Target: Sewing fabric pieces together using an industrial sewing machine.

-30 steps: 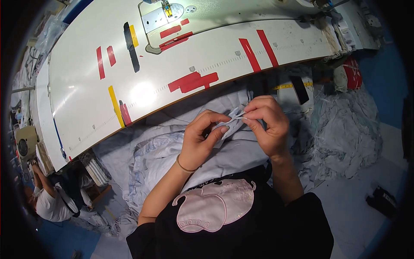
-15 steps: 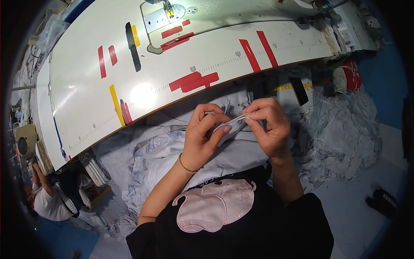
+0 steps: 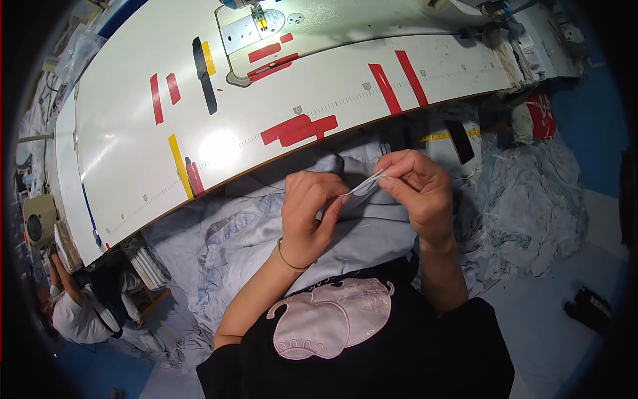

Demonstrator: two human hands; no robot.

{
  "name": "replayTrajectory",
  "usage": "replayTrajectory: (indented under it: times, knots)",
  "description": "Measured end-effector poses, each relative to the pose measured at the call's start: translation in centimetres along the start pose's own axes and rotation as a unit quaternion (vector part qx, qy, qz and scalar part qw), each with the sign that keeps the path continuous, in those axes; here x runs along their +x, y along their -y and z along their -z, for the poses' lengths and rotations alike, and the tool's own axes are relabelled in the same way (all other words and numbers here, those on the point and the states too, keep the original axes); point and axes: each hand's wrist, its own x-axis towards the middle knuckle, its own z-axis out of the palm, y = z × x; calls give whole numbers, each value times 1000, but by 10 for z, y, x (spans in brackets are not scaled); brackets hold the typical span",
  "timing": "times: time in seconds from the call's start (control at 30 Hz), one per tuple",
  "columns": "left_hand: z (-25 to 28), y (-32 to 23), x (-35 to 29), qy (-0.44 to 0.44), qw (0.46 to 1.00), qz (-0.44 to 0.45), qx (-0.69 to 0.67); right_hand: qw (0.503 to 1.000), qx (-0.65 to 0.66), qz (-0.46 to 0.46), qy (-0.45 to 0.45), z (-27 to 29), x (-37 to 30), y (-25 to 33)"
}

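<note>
Between my two hands a folded edge of pale grey-blue fabric (image 3: 365,184) is stretched over my lap. My left hand (image 3: 309,209) pinches its left end between thumb and fingers, and a thin band circles that wrist. My right hand (image 3: 419,193) grips the other end, thumb against the forefinger, a little higher. More of the light cloth (image 3: 249,229) lies in loose folds beneath both hands and across my lap. How the held edge joins the cloth below is partly hidden by my fingers.
A white sewing table (image 3: 246,126) with red, yellow and black tape strips stands ahead, its sewing machine foot (image 3: 259,18) at the top. Right of my hands are a dark phone (image 3: 460,141) and a heap of crumpled fabric (image 3: 531,206). Another person (image 3: 83,309) sits at far left.
My hands have moved slightly apart, and the fabric edge between them is now straighter and tauter. My left fingers have closed in more on the cloth.
</note>
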Motion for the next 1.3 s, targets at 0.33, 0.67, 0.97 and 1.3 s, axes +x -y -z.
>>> replayTrajectory:
  times: [0.33,0.67,0.97,1.3]
  knots:
    - [-2,-1,-4,-6,993,64,-100,1000,-3,17,-17,-3,2,5]
    - [-1,-1,-2,1,991,79,-109,992,-119,35,-14,2,7,16]
    - [31,13,-14,55,996,56,29,984,-119,128,-27,16,18,14]
    - [88,38,-67,27,977,209,40,963,-106,234,-80,34,38,24]
